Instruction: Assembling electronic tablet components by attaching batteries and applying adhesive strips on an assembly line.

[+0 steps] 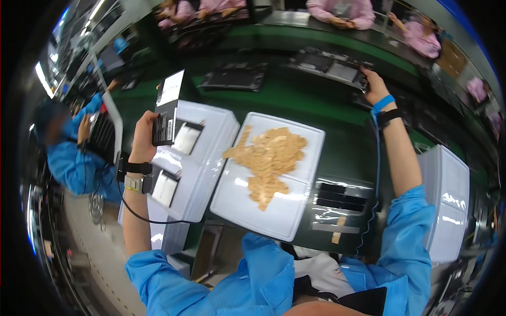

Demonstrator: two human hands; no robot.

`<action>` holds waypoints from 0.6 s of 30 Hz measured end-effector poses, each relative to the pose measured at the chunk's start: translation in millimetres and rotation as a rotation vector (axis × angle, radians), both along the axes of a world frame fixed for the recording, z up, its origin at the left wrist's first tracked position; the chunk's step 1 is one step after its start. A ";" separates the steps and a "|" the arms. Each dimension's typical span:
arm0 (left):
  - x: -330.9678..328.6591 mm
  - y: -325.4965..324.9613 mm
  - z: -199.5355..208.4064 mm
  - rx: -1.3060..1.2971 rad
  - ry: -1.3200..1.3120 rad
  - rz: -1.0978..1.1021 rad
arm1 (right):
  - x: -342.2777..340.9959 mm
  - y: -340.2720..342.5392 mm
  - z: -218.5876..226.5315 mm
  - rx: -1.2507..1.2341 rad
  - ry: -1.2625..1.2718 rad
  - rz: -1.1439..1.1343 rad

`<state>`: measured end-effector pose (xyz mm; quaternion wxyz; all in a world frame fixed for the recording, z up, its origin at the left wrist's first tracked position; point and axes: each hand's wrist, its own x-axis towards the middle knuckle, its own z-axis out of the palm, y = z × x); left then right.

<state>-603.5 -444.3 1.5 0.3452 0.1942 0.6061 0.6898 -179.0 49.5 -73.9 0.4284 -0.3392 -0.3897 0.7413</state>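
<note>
My left hand [142, 136] is closed on a flat battery [166, 124], black with a barcode label and with a white panel [171, 88] at its upper end. It is held up over a white tray [203, 184] where white battery packs [186, 138] lie. At the far right, my right hand [375, 86] has its fingers closed on the right end of a dark device housing [321, 66] with a silver rectangle in it. A wristband with a blue cord circles my right wrist. Which fingers press the housing's edge is partly hidden.
A white tray [224, 203] with a pile of tan scraps [269, 158] lies in front of me. Another dark housing [234, 77] sits on the green line. Dark strips [341, 197] lie right of the tray; stacked white trays [448, 205] stand far right. A co-worker [74, 152] is left; others sit opposite.
</note>
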 end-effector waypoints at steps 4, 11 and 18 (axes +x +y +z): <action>-26.7 -88.0 -33.9 0.090 -0.041 0.194 | -38.7 32.9 -57.0 0.010 -0.229 -0.029; 15.6 -153.3 -47.5 0.189 -0.123 0.424 | -97.0 62.1 -97.6 0.218 -0.605 0.252; 61.3 -165.5 -59.1 0.755 -0.521 -0.151 | -152.5 45.7 -35.1 1.010 -1.281 -0.071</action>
